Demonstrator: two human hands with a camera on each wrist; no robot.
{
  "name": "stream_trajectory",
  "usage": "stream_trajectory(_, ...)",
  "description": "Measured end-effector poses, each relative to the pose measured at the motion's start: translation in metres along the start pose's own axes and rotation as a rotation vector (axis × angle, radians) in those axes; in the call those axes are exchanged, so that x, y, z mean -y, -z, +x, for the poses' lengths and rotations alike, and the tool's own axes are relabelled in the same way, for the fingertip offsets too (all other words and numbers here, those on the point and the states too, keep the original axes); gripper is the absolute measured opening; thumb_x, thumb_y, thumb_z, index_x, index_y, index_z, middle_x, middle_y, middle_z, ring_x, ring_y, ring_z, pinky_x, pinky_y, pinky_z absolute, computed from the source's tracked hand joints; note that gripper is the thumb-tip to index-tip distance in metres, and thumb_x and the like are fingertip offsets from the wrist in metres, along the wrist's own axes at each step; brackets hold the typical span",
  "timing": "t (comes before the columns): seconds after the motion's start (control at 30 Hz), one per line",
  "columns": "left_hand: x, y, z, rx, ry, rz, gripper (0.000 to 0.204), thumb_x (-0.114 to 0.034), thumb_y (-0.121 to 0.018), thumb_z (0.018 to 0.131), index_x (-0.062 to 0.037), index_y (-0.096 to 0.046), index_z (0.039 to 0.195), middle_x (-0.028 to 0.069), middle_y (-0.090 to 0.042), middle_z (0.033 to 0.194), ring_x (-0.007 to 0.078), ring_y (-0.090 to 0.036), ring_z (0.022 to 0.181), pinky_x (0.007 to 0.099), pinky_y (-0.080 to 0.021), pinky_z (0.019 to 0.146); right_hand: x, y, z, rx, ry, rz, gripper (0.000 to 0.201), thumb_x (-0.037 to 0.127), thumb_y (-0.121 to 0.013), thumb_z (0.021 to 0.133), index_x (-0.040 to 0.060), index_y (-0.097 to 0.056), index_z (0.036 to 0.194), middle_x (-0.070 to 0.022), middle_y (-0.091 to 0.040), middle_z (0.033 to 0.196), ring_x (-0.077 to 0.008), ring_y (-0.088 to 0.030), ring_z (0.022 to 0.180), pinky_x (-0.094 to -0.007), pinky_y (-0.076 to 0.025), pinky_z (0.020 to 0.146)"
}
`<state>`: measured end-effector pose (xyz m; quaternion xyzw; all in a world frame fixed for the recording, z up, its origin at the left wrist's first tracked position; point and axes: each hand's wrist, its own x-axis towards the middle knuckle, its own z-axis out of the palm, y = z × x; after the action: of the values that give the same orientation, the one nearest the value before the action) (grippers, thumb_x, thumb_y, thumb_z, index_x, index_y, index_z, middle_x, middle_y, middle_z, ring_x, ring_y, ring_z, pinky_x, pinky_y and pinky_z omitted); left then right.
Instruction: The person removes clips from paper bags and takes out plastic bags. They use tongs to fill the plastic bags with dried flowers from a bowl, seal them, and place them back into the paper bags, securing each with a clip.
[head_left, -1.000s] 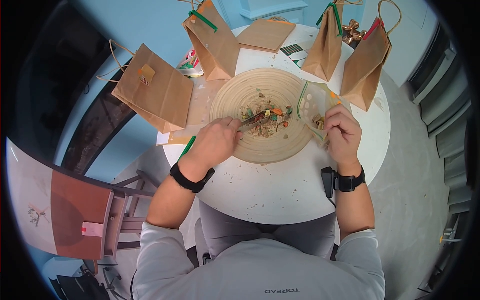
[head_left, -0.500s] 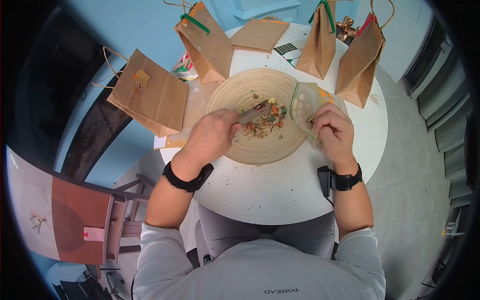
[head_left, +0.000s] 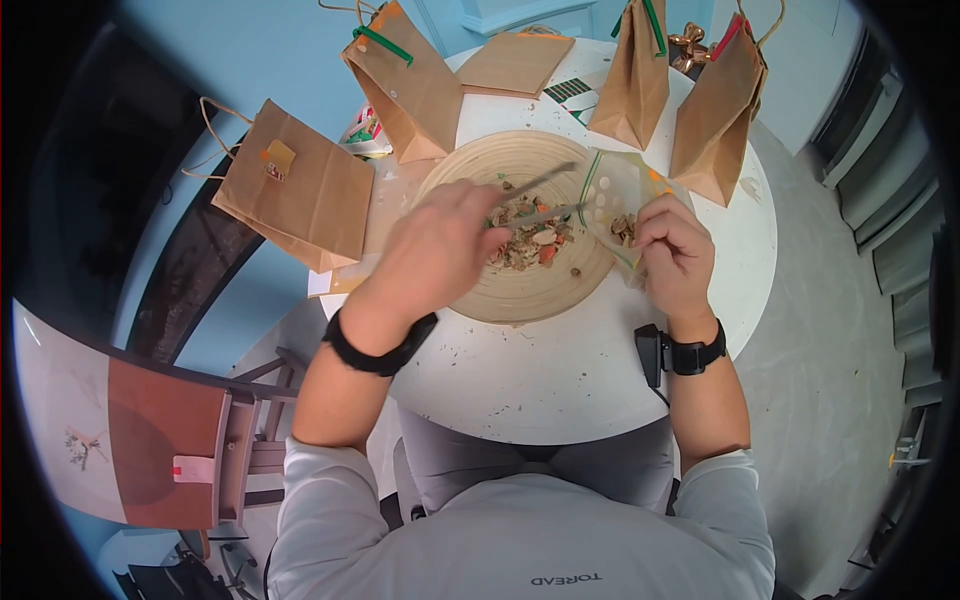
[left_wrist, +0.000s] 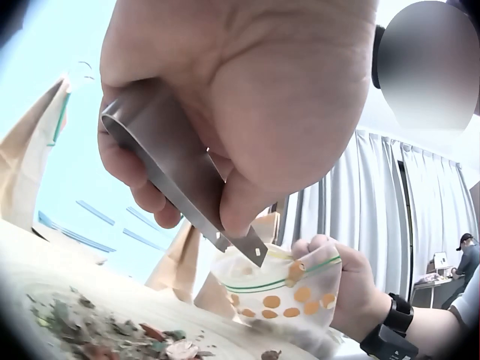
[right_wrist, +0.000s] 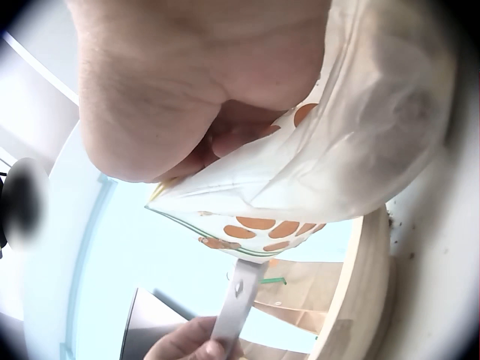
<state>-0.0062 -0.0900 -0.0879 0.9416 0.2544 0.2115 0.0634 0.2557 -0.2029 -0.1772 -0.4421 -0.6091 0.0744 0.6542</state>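
My left hand (head_left: pixel 435 250) grips metal tongs (head_left: pixel 548 214) above a round wooden tray (head_left: pixel 490 306). Their two arms stand spread, and in the right wrist view one tip (right_wrist: pixel 247 271) overlaps the mouth of a zip bag. That clear bag (left_wrist: pixel 281 300), with orange dots and a green seal line, is pinched in my right hand (head_left: pixel 675 255) at the tray's right edge. Brownish dried bits (head_left: pixel 622 228) show inside it. A loose heap of dried bits (head_left: pixel 528 255), with orange, green and pale pieces, lies in the tray, partly hidden by the left hand.
Upright brown paper bags stand around the far side: two at left (head_left: pixel 300 190) (head_left: pixel 410 90), two at right (head_left: pixel 635 85) (head_left: pixel 715 130). A flat paper bag (head_left: pixel 515 65) lies at the back. Crumbs dot the white table (head_left: pixel 520 390). Another person (left_wrist: pixel 466 262) sits far behind.
The tongs have lifted from the heap toward the bag, and their arms have spread from close together. My right hand stays near the same spot with the bag.
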Motion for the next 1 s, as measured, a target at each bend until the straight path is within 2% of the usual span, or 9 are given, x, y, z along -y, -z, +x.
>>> stream_trajectory(0.07,0.009,0.006,-0.016,0.049,0.075,0.048,0.040,-0.017,-0.078,0.092,-0.0037,-0.065,0.126,0.0178,-0.064,0.101,0.0403,-0.066,0.100,0.0476,-0.053,0.081,0.002,0.001,0.001,-0.040,0.002,-0.008,0.016,-0.014,-0.051,0.076,-0.0026,-0.063,0.079,-0.0097,-0.063,0.089,-0.0192,-0.059,0.078,-0.0271,-0.047,0.072)
stream_trajectory(0.17,0.014,-0.003,-0.042,0.171,0.005,0.025,0.039,-0.019,-0.076,0.094,-0.0044,-0.064,0.128,0.0168,-0.064,0.105,0.0390,-0.066,0.102,0.0472,-0.054,0.082,0.002,0.001,0.001,-0.061,0.010,-0.010,0.017,-0.014,-0.051,0.076,-0.0024,-0.063,0.078,-0.0097,-0.063,0.089,-0.0188,-0.058,0.078,-0.0270,-0.046,0.072)
stream_trajectory(0.27,0.000,-0.016,-0.052,0.257,0.052,0.117,0.039,-0.020,-0.073,0.095,-0.0044,-0.063,0.129,0.0157,-0.064,0.109,0.0380,-0.067,0.104,0.0467,-0.056,0.084,0.002,0.000,0.001,-0.051,0.016,-0.006,0.017,-0.014,-0.051,0.076,-0.0023,-0.063,0.078,-0.0095,-0.063,0.089,-0.0185,-0.058,0.078,-0.0270,-0.046,0.072)
stream_trajectory(0.4,0.014,-0.026,-0.042,0.211,0.064,0.214,0.035,-0.018,-0.071,0.096,-0.0033,-0.063,0.126,0.0158,-0.065,0.110,0.0371,-0.067,0.106,0.0481,-0.057,0.083,0.001,0.000,0.001,-0.040,0.007,-0.008,0.016,-0.014,-0.051,0.076,-0.0023,-0.063,0.078,-0.0090,-0.063,0.089,-0.0182,-0.058,0.077,-0.0270,-0.046,0.071)
stream_trajectory(0.5,0.032,-0.032,-0.034,0.219,0.064,0.155,0.029,-0.016,-0.071,0.095,-0.0021,-0.065,0.121,0.0173,-0.068,0.107,0.0383,-0.068,0.103,0.0493,-0.057,0.082,0.000,0.000,0.000,-0.036,0.003,-0.017,0.016,-0.014,-0.052,0.077,-0.0021,-0.063,0.078,-0.0087,-0.063,0.089,-0.0179,-0.058,0.077,-0.0267,-0.046,0.071)
stream_trajectory(0.7,0.037,-0.034,-0.034,0.229,0.085,-0.014,0.023,-0.012,-0.070,0.095,-0.0003,-0.068,0.114,0.0200,-0.072,0.102,0.0437,-0.068,0.095,0.0503,-0.056,0.083,0.001,0.000,0.000,-0.028,-0.002,-0.019,0.016,-0.014,-0.052,0.076,-0.0020,-0.062,0.077,-0.0088,-0.064,0.089,-0.0177,-0.058,0.078,-0.0265,-0.045,0.070)
stream_trajectory(1.0,0.042,-0.029,-0.038,0.200,0.131,-0.068,0.022,-0.012,-0.072,0.096,0.0003,-0.071,0.113,0.0210,-0.072,0.100,0.0442,-0.068,0.093,0.0486,-0.055,0.081,-0.002,0.000,-0.001,-0.002,-0.029,-0.016,0.015,-0.013,-0.052,0.076,-0.0022,-0.062,0.078,-0.0084,-0.064,0.089,-0.0171,-0.056,0.076,-0.0265,-0.044,0.068)
